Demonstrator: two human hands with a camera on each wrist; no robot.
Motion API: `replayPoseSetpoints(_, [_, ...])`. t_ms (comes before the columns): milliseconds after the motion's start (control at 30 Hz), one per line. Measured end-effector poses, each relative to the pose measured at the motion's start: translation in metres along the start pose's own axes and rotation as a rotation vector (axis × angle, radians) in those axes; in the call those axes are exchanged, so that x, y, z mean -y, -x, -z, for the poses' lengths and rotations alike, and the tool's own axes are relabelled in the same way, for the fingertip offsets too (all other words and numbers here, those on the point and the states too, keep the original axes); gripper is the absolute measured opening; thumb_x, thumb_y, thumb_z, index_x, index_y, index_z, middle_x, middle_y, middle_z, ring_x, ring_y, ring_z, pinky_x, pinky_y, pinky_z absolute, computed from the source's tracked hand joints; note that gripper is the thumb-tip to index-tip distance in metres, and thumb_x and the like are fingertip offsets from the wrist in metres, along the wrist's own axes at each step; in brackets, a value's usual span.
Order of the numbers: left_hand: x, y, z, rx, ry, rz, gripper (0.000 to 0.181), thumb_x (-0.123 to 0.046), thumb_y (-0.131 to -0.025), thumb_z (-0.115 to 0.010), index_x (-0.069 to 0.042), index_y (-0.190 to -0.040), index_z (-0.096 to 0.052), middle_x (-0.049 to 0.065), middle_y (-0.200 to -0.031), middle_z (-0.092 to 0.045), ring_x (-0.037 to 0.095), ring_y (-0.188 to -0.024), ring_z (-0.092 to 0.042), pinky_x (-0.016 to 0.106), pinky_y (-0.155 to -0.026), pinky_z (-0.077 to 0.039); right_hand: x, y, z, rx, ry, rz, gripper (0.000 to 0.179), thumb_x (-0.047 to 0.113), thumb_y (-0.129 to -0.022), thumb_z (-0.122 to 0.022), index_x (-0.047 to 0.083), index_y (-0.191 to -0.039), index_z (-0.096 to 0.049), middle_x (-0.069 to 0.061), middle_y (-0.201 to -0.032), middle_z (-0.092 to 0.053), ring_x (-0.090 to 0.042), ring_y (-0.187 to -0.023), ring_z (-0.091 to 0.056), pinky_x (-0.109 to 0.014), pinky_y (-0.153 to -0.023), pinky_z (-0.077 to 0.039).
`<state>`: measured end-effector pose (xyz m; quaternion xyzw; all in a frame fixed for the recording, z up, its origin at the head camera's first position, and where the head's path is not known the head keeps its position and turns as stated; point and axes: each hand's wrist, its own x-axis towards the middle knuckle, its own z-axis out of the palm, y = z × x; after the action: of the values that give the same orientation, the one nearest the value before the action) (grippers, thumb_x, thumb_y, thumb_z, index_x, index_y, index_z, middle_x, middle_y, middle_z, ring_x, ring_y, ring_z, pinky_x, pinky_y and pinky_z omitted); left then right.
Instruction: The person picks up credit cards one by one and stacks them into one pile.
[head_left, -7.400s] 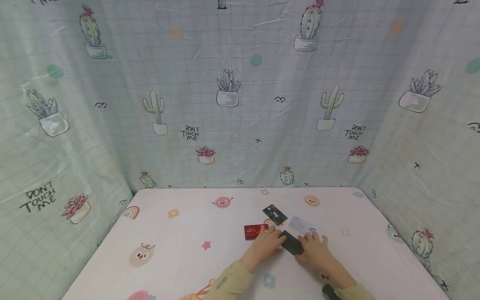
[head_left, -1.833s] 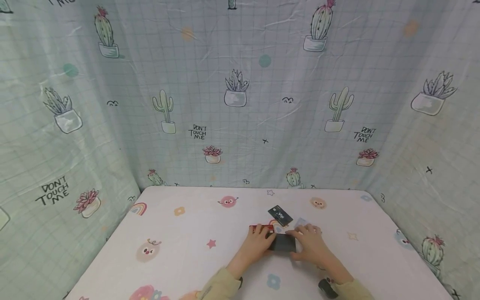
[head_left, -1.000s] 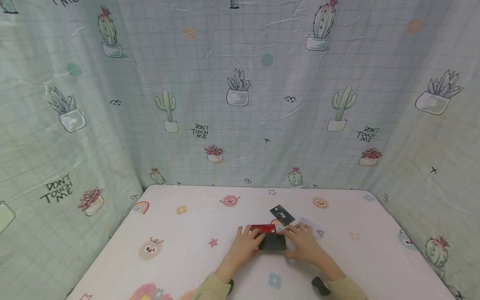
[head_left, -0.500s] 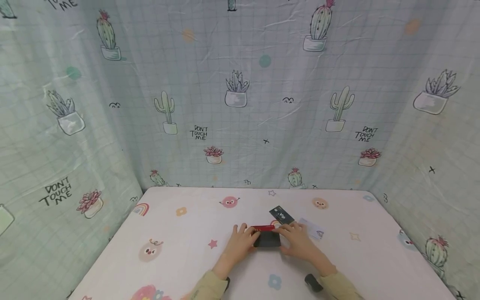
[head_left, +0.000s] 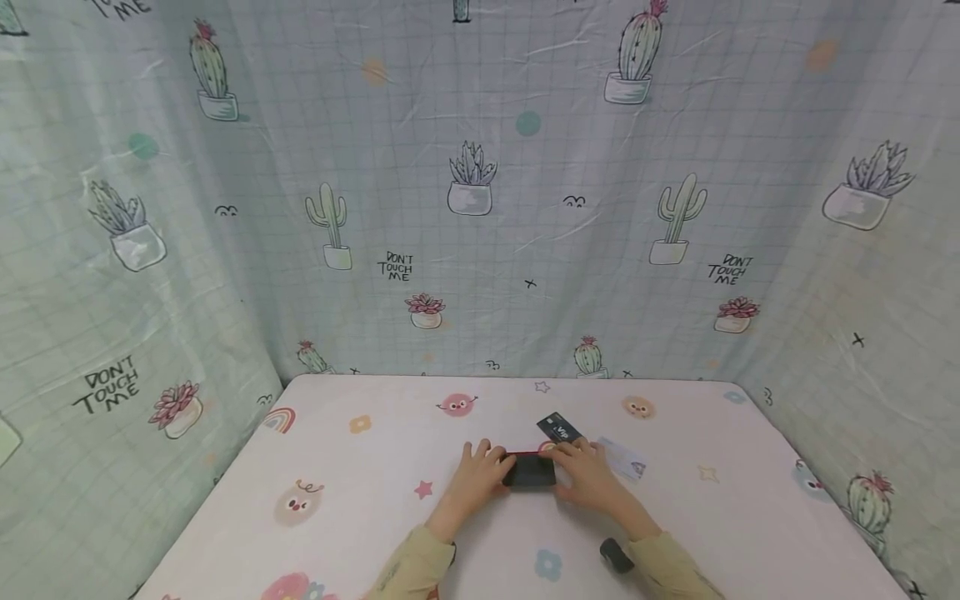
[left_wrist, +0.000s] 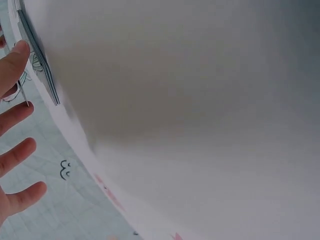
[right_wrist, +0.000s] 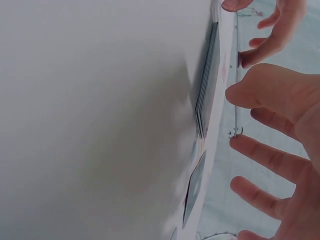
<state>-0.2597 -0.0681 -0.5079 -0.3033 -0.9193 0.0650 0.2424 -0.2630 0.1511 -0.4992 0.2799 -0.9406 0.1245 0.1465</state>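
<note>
In the head view my left hand [head_left: 474,479] and right hand [head_left: 585,475] hold a dark flat card [head_left: 528,472] level between them, one at each short end. In the right wrist view its thin edge [right_wrist: 236,117] stands away from the tabletop, between thumb and fingertips. A low pile with layered edges [right_wrist: 206,82] lies on the table beneath it, seen also as a pile [left_wrist: 37,55] in the left wrist view. From above, the dark card covers nearly all of a red card [head_left: 522,452]; only a thin red strip shows along its far edge.
A black VIP card [head_left: 558,427] lies beyond my right fingers. To its right is a pale blue-white card [head_left: 622,458]. A black device [head_left: 617,556] sits at my right wrist. Patterned cloth [head_left: 465,250] hangs behind the white printed table [head_left: 360,500].
The dark card, slanted at first, has been turned straight and carried left by both hands. The red card, first in plain sight, is now almost wholly covered by it.
</note>
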Motion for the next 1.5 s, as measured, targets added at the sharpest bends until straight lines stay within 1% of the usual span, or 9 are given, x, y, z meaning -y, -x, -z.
replayPoseSetpoints(133, [0.002, -0.002, -0.001, 0.006, -0.01, -0.008, 0.044, -0.041, -0.071, -0.07, -0.023, -0.108, -0.058, -0.003, -0.1, -0.06, 0.018, -0.092, -0.049, 0.042, -0.079, -0.043, -0.002, -0.003, -0.001, 0.017, -0.014, -0.007, 0.05, 0.024, -0.065, -0.073, 0.021, -0.111, -0.058, -0.002, -0.108, -0.06, -0.021, -0.091, -0.044, -0.053, -0.08, -0.033])
replayPoseSetpoints(300, [0.004, -0.005, -0.002, 0.021, -0.032, -0.012, 0.044, -0.044, -0.07, -0.067, -0.025, -0.108, -0.058, -0.004, -0.101, -0.06, 0.017, -0.091, -0.048, 0.038, -0.075, -0.04, -0.004, -0.004, -0.002, 0.027, -0.031, -0.009, 0.05, 0.023, -0.065, -0.073, 0.021, -0.113, -0.057, -0.002, -0.109, -0.06, -0.021, -0.092, -0.044, -0.054, -0.083, -0.032])
replayPoseSetpoints(433, [0.005, -0.006, -0.003, 0.043, -0.009, -0.002, 0.044, -0.045, -0.071, -0.065, -0.026, -0.111, -0.058, -0.004, -0.103, -0.06, 0.017, -0.092, -0.048, 0.039, -0.074, -0.04, -0.006, -0.006, -0.004, 0.022, -0.03, -0.004, 0.05, 0.022, -0.065, -0.073, 0.022, -0.113, -0.057, -0.002, -0.109, -0.061, -0.022, -0.093, -0.044, -0.054, -0.082, -0.032])
replayPoseSetpoints(667, [0.006, -0.008, -0.004, 0.046, 0.003, 0.002, 0.043, -0.044, -0.074, -0.064, -0.025, -0.113, -0.058, -0.003, -0.105, -0.06, 0.019, -0.093, -0.05, 0.04, -0.075, -0.04, -0.01, -0.01, -0.007, 0.025, -0.012, -0.011, 0.051, 0.023, -0.065, -0.072, 0.023, -0.113, -0.057, -0.001, -0.109, -0.061, -0.022, -0.092, -0.045, -0.054, -0.082, -0.032])
replayPoseSetpoints(833, [0.005, -0.009, -0.003, 0.088, 0.047, 0.016, 0.042, -0.04, -0.076, -0.065, -0.024, -0.114, -0.057, -0.001, -0.105, -0.059, 0.02, -0.095, -0.049, 0.041, -0.076, -0.04, -0.011, -0.012, -0.008, 0.04, -0.012, -0.027, 0.051, 0.023, -0.064, -0.072, 0.024, -0.113, -0.057, -0.002, -0.108, -0.061, -0.021, -0.091, -0.045, -0.053, -0.081, -0.032])
replayPoseSetpoints(1000, [0.005, -0.01, -0.004, 0.114, 0.045, 0.029, 0.043, -0.041, -0.076, -0.065, -0.024, -0.115, -0.056, -0.002, -0.106, -0.059, 0.02, -0.096, -0.049, 0.041, -0.076, -0.04, -0.01, -0.013, -0.008, 0.042, -0.026, -0.026, 0.049, 0.022, -0.065, -0.072, 0.023, -0.112, -0.058, -0.002, -0.108, -0.061, -0.021, -0.091, -0.045, -0.052, -0.081, -0.033])
replayPoseSetpoints(1167, [0.007, -0.01, -0.005, 0.101, 0.031, 0.029, 0.043, -0.043, -0.075, -0.064, -0.024, -0.113, -0.057, -0.002, -0.104, -0.059, 0.019, -0.094, -0.049, 0.04, -0.075, -0.04, -0.01, -0.015, -0.01, 0.033, -0.024, -0.016, 0.049, 0.021, -0.065, -0.071, 0.023, -0.111, -0.058, -0.001, -0.107, -0.061, -0.021, -0.09, -0.045, -0.05, -0.079, -0.033])
replayPoseSetpoints(1367, [0.009, -0.008, -0.01, 0.078, 0.024, 0.026, 0.043, -0.045, -0.075, -0.064, -0.025, -0.112, -0.057, -0.003, -0.103, -0.06, 0.019, -0.093, -0.049, 0.039, -0.073, -0.04, -0.01, -0.017, -0.011, 0.062, -0.059, -0.036, 0.048, 0.02, -0.066, -0.071, 0.021, -0.112, -0.058, -0.002, -0.11, -0.06, -0.021, -0.091, -0.045, -0.051, -0.081, -0.032])
replayPoseSetpoints(1500, [0.009, -0.007, -0.012, 0.074, 0.025, 0.026, 0.042, -0.044, -0.074, -0.065, -0.025, -0.11, -0.058, -0.003, -0.102, -0.06, 0.019, -0.091, -0.049, 0.04, -0.072, -0.04, -0.01, -0.018, -0.012, 0.074, -0.06, -0.043, 0.048, 0.02, -0.066, -0.071, 0.021, -0.112, -0.059, -0.003, -0.111, -0.06, -0.02, -0.09, -0.044, -0.05, -0.08, -0.032])
